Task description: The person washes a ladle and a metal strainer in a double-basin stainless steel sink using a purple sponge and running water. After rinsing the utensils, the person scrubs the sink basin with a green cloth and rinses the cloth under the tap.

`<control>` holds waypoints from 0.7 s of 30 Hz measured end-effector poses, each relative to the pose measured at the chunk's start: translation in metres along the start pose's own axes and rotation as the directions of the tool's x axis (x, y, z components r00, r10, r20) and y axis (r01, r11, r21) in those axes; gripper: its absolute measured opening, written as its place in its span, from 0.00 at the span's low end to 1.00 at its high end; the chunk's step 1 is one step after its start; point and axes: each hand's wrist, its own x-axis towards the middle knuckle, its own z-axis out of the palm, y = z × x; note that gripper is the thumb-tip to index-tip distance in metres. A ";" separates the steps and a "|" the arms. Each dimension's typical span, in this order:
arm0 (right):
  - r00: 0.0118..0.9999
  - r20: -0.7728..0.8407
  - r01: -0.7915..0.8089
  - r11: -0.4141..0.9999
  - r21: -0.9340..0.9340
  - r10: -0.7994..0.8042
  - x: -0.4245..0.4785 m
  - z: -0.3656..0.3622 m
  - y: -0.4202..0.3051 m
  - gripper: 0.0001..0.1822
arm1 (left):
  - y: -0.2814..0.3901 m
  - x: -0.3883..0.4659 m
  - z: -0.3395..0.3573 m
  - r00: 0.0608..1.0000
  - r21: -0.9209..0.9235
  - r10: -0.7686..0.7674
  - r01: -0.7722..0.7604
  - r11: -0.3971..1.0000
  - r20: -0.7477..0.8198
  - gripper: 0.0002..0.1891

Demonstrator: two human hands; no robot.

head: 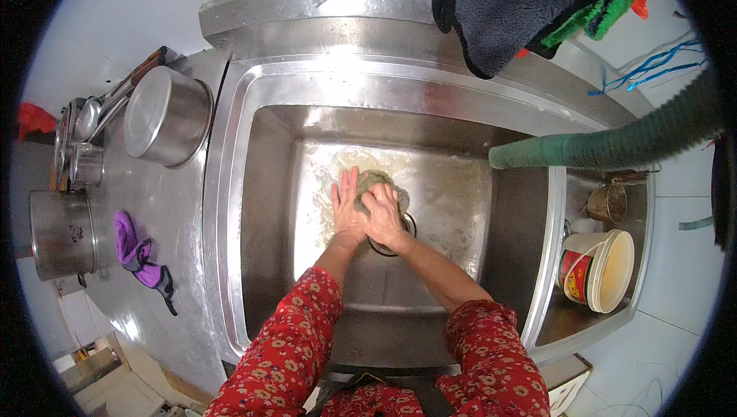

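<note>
Both my hands are low in a stainless steel sink basin (437,186), side by side near the drain ring (384,252). My left hand (349,209) lies with fingers extended beside a wet, grey-green cloth (374,178); whether it touches the cloth is hard to tell. My right hand (381,209) has bent fingers pressed onto the cloth, bunching it. Cloudy liquid with light foam (360,158) spreads over the basin floor around the cloth. Red floral sleeves reach to my forearms.
A ribbed green hose (576,150) reaches over the basin's right edge. Right of it stands a white bucket (614,272). At left are a steel pot (167,116), another pot (62,235) and a purple cloth (138,256). Grey and green towels (506,8) hang at the upper right.
</note>
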 end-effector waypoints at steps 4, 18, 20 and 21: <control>0.905 0.320 -0.118 0.888 -0.445 0.281 0.027 -0.049 0.070 0.13 | 0.008 0.000 -0.005 0.999 0.003 -0.001 0.001 1.000 -0.041 0.42; 0.865 -0.383 -0.344 0.939 0.015 0.324 0.020 -0.045 0.103 0.15 | 0.011 0.023 -0.011 0.973 -0.251 0.053 -0.110 0.962 -0.223 0.26; 0.746 -0.523 -0.361 0.910 0.204 0.413 0.013 -0.066 0.109 0.18 | 0.023 0.033 -0.033 0.943 -0.118 0.214 -0.250 0.961 -0.255 0.26; 0.718 -0.500 -0.436 0.873 0.219 0.484 0.005 -0.072 0.114 0.19 | 0.032 0.035 -0.043 0.917 -0.056 0.302 -0.327 0.943 -0.260 0.26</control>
